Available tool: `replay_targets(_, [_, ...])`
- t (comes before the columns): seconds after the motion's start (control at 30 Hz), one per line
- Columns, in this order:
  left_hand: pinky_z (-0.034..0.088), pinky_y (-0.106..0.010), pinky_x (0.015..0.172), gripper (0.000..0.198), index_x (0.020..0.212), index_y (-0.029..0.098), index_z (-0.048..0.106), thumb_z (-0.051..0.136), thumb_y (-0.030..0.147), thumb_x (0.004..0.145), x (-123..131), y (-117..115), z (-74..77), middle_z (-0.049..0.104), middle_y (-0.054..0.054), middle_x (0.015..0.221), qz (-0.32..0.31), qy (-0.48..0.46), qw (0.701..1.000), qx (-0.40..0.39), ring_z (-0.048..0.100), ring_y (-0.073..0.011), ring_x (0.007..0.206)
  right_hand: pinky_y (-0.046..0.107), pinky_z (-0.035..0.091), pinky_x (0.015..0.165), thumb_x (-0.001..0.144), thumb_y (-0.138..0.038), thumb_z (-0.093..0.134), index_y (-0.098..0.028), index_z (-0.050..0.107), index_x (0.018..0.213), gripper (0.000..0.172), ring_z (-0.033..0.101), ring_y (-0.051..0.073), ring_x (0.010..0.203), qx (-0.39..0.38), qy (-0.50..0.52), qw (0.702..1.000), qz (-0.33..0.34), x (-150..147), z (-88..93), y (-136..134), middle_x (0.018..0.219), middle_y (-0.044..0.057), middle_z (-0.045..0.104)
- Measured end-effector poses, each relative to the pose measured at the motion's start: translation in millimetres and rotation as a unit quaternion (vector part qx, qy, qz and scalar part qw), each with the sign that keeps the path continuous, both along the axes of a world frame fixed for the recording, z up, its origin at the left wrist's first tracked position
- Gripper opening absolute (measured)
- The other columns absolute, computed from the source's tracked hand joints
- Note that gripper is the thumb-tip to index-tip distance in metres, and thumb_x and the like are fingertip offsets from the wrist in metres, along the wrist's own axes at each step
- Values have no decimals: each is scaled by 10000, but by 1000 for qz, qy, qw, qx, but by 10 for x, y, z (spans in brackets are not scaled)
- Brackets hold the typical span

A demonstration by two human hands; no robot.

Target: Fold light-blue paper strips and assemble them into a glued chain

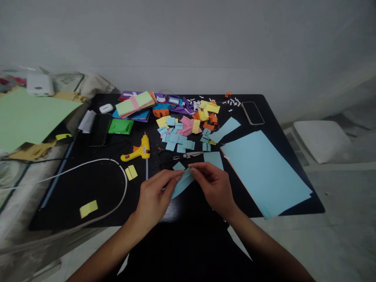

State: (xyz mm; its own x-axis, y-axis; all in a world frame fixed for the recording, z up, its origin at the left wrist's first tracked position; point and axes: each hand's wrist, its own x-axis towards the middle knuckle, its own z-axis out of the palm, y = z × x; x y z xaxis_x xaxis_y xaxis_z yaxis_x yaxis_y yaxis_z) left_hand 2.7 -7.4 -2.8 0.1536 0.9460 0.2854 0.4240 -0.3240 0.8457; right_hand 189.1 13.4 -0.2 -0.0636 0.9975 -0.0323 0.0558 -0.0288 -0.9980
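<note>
Near the front edge of the black table, my left hand point(157, 194) pinches a light blue paper strip point(182, 183) between thumb and fingers. My right hand point(214, 188) is closed on the same strip at its upper right end, its fingertips close to those of my left hand. A small blue piece point(178, 166) lies just beyond the fingertips. Scissors point(192, 155) lie behind my hands, beside a blue rectangle of paper point(214, 158). Folded blue pieces point(176, 139) are gathered farther back.
A yellow glue gun point(141, 149) and a looping white cable point(125, 184) lie to the left. Large blue sheets point(266, 172) cover the right side, with a phone point(252, 113) behind. Coloured paper stacks point(136, 103) and scraps line the back.
</note>
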Motion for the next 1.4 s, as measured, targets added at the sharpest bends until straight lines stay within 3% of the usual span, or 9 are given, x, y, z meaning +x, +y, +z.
replay_targets(0.17, [596,-231,810,206,1152,209,777,645,133,1012,-20,-3,-20,804,-32,1008,3,3,1000,15,765,-138,895,267,574,662,808,-334,863,-235,795,1044,266,712,157,734,-26,-13,999,27,12,-48,10,817,3,746])
replay_targets(0.4, [568,-197,763,194,1149,201,774,661,136,1005,-14,-11,-11,798,-17,969,11,2,1000,4,742,-114,835,254,499,596,935,-316,714,-223,736,1121,209,670,143,660,-36,7,998,44,32,-8,31,760,-4,748])
replay_targets(0.6, [566,-210,751,165,1114,210,793,673,190,1003,10,3,-20,800,-15,945,29,-7,999,-19,734,-123,804,268,507,616,929,-361,728,-216,710,1118,239,692,162,705,-28,-4,999,27,-30,-47,-9,816,16,753])
replay_targets(0.8, [562,-244,729,198,1138,241,788,705,321,977,11,25,-51,805,-6,914,51,-16,993,-108,740,-155,793,276,489,621,964,-312,676,-228,681,1133,189,687,167,708,-16,-23,999,19,-36,-61,-7,797,6,755])
replay_targets(1.0, [493,-226,626,179,914,214,764,723,387,929,-31,178,-52,717,18,757,20,-58,976,-211,649,-134,686,299,507,649,952,-327,702,-232,666,1175,245,691,175,720,5,-34,999,20,-59,-137,116,813,7,754])
replay_targets(1.1, [469,-223,620,205,842,191,745,739,388,900,-23,281,-43,682,19,711,25,-114,966,-229,605,-122,656,319,573,737,876,-410,790,-223,669,1116,327,736,199,829,-42,56,998,1,-134,-222,166,895,28,770])
replay_targets(1.23, [493,-242,646,222,811,175,750,796,391,830,18,362,-75,694,9,722,61,-211,945,-243,611,-127,648,407,607,938,769,-525,875,-211,715,1024,436,783,239,923,-164,169,968,81,-230,-319,129,971,53,808])
replay_targets(1.4, [471,-240,586,268,801,169,758,845,419,765,30,351,-174,671,14,695,105,-269,916,-279,573,-120,599,428,633,881,716,-576,901,-196,759,932,460,797,242,799,-241,189,948,86,-245,-334,77,835,40,811])
